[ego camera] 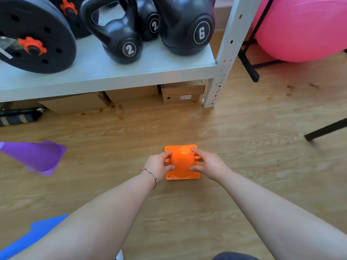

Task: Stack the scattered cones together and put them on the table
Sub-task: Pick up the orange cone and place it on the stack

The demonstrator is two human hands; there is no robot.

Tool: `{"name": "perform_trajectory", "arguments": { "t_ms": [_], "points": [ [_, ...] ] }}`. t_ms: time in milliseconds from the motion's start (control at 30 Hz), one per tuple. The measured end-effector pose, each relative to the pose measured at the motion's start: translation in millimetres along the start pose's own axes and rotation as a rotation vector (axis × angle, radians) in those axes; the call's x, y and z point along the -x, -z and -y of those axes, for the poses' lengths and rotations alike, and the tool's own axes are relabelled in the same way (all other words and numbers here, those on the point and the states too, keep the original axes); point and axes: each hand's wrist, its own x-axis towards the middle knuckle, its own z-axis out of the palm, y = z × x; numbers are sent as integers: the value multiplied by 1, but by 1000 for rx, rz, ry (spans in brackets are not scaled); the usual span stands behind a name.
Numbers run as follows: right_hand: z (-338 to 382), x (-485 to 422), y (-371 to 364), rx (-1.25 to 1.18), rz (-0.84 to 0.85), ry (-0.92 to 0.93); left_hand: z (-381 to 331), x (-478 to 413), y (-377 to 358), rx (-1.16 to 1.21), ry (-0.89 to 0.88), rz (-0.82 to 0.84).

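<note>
Both hands are closed around the orange cone (181,163), which stands upright on its square base on the wooden floor (244,166). The left hand (159,164) grips its left flank, the right hand (208,164) its right flank, fingers curled against the wall.

A purple cone (37,156) lies on its side well to the left. A blue cone (33,235) shows partly at the lower left edge, behind the left forearm; its attitude cannot be determined.

Risks: the grip is on a smooth tapered wall, so the hands could slide upward and the cone drop if squeezed lightly. Pressing too hard may deform the thin plastic and make nesting onto another cone bind.

Clearances: open floor surrounds the orange cone on all sides. The shelf (112,72) carrying kettlebells (120,38) overhangs ahead, and its upright post (221,68) stands ahead to the right; lifting forward risks contact. A dark furniture leg (326,130) intrudes at right. No worktop is in view.
</note>
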Motion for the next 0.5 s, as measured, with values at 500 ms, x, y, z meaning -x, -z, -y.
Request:
{"name": "perform_trajectory", "arguments": {
  "t_ms": [500],
  "points": [
    [2, -10, -1, 338, 62, -11, 8, -9, -6, -30, -6, 37]
  ]
}}
